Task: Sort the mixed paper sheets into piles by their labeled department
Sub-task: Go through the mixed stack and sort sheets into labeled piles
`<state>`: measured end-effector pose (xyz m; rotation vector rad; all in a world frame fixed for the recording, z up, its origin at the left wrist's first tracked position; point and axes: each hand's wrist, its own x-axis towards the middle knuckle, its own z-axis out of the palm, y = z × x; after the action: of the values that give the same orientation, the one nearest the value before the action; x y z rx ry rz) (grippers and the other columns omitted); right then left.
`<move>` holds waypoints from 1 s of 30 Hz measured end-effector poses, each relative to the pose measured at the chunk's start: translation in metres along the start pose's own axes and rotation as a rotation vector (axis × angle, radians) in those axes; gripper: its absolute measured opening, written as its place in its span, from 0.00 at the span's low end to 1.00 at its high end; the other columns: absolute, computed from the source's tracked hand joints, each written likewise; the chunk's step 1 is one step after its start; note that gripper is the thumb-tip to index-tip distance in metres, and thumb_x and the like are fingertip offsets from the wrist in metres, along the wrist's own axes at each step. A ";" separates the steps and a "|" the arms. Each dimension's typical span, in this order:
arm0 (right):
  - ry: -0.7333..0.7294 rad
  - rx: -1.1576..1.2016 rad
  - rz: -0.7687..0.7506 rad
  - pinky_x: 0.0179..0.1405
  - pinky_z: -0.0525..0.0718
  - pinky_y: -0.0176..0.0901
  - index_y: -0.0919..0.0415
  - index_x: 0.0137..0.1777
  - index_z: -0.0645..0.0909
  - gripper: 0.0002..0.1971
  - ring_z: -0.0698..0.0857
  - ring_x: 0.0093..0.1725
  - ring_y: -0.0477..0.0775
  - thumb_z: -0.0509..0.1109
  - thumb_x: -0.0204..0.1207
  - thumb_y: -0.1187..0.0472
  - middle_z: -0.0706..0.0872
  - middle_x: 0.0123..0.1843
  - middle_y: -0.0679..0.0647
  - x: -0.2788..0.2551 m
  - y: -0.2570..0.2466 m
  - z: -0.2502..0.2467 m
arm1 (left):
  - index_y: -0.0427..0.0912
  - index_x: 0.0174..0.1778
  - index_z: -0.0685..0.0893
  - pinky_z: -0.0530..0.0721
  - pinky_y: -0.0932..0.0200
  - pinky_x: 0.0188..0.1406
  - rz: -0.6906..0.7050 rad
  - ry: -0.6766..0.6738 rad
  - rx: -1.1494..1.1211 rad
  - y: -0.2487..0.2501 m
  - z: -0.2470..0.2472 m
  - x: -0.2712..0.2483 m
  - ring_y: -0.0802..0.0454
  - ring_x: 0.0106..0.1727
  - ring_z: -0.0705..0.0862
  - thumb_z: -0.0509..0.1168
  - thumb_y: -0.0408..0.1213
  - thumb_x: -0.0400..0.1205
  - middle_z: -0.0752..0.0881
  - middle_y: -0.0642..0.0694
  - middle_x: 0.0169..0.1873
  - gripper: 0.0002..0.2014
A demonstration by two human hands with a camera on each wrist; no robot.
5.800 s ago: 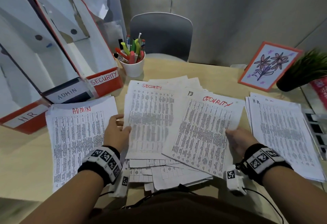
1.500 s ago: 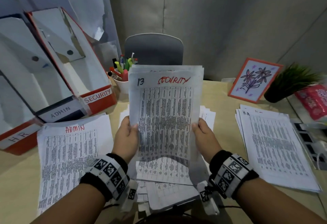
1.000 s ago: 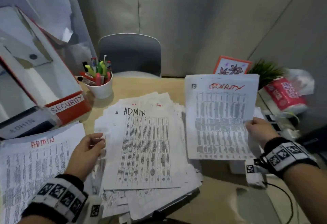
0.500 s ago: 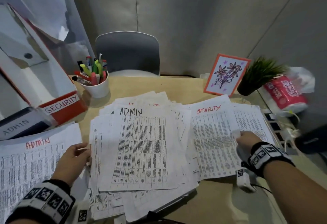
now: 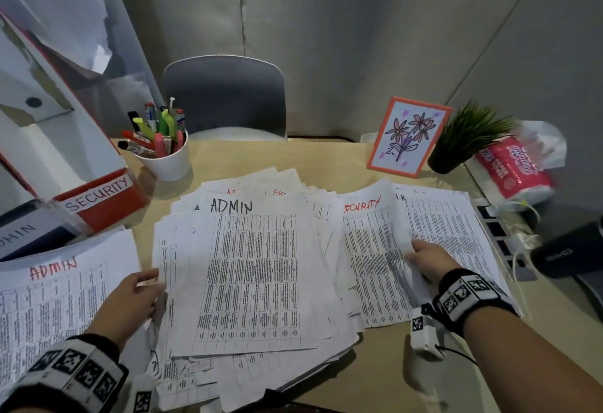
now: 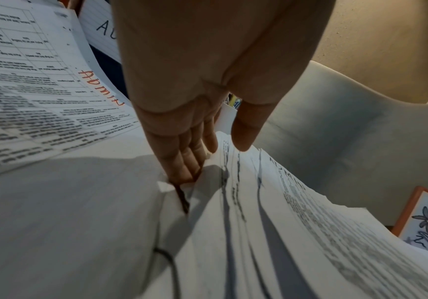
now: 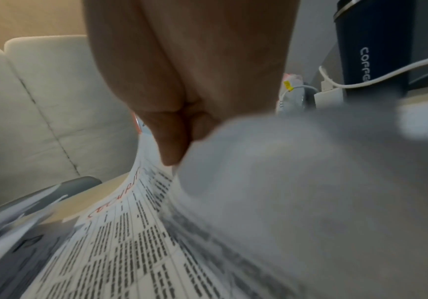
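Head view: my right hand [image 5: 430, 259] pinches SECURITY sheet [image 5: 368, 262] right of mixed stack [image 5: 248, 275] (thick, mostly unsorted); left hand [image 5: 130, 301] relaxed at stack's left edge.

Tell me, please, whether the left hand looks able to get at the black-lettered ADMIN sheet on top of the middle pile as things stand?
Probably yes: the left hand already touches the middle pile's left edge, and the ADMIN sheet lies uncovered on top.
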<state>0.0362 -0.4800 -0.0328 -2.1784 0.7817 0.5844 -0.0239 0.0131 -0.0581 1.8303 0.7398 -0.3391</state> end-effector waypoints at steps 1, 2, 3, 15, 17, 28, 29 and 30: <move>-0.002 0.012 -0.002 0.56 0.83 0.58 0.66 0.57 0.81 0.11 0.84 0.48 0.65 0.59 0.80 0.68 0.85 0.52 0.65 0.000 0.001 0.002 | 0.46 0.63 0.77 0.81 0.43 0.59 0.001 -0.003 0.001 0.000 0.000 0.000 0.40 0.52 0.84 0.65 0.35 0.83 0.84 0.38 0.52 0.13; 0.000 0.014 -0.003 0.54 0.82 0.56 0.66 0.57 0.80 0.11 0.83 0.47 0.63 0.58 0.81 0.68 0.84 0.52 0.64 -0.001 0.000 0.002 | 0.45 0.64 0.77 0.81 0.43 0.59 0.002 -0.006 0.000 0.000 -0.001 0.000 0.40 0.53 0.84 0.65 0.36 0.83 0.84 0.38 0.52 0.13; 0.006 0.012 -0.004 0.52 0.81 0.54 0.66 0.57 0.80 0.11 0.82 0.47 0.62 0.58 0.81 0.68 0.84 0.52 0.64 -0.002 -0.002 0.003 | 0.45 0.64 0.77 0.81 0.44 0.58 0.001 -0.008 0.002 -0.001 -0.001 0.001 0.41 0.53 0.84 0.65 0.36 0.83 0.84 0.38 0.52 0.14; 0.219 -0.225 0.031 0.37 0.75 0.42 0.71 0.52 0.79 0.10 0.78 0.40 0.59 0.55 0.78 0.72 0.81 0.51 0.66 0.006 0.003 -0.004 | 0.42 0.66 0.77 0.81 0.48 0.53 0.011 -0.012 -0.014 -0.002 -0.002 -0.002 0.40 0.51 0.84 0.64 0.33 0.84 0.85 0.37 0.49 0.14; 0.259 -0.295 0.052 0.28 0.67 0.39 0.68 0.39 0.75 0.07 0.74 0.32 0.56 0.58 0.77 0.73 0.79 0.39 0.62 0.010 0.010 -0.006 | 0.41 0.67 0.76 0.81 0.46 0.54 0.004 -0.019 -0.010 -0.002 -0.002 -0.002 0.39 0.51 0.84 0.64 0.33 0.84 0.85 0.36 0.49 0.15; 0.418 -0.650 -0.082 0.58 0.78 0.52 0.62 0.71 0.72 0.23 0.76 0.63 0.63 0.64 0.78 0.52 0.73 0.67 0.63 -0.009 0.002 0.001 | 0.41 0.68 0.74 0.82 0.48 0.48 -0.021 0.019 0.043 0.006 0.002 -0.003 0.42 0.47 0.83 0.66 0.36 0.82 0.83 0.38 0.52 0.18; 0.437 -0.583 -0.183 0.58 0.78 0.52 0.61 0.69 0.75 0.21 0.77 0.61 0.62 0.64 0.79 0.52 0.74 0.66 0.62 -0.016 -0.007 0.006 | 0.41 0.68 0.74 0.82 0.46 0.52 -0.002 0.046 0.065 0.008 0.003 -0.004 0.42 0.49 0.83 0.67 0.36 0.82 0.83 0.40 0.54 0.19; 0.431 -0.507 -0.286 0.54 0.80 0.51 0.61 0.63 0.79 0.17 0.80 0.57 0.60 0.63 0.79 0.52 0.78 0.62 0.61 -0.022 -0.018 0.012 | 0.40 0.69 0.74 0.81 0.46 0.56 0.027 0.086 0.089 0.009 0.003 -0.006 0.42 0.51 0.82 0.68 0.36 0.80 0.82 0.42 0.56 0.21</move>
<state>0.0307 -0.4530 -0.0180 -2.8800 0.5531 0.1707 -0.0218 0.0061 -0.0493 1.9468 0.7691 -0.2811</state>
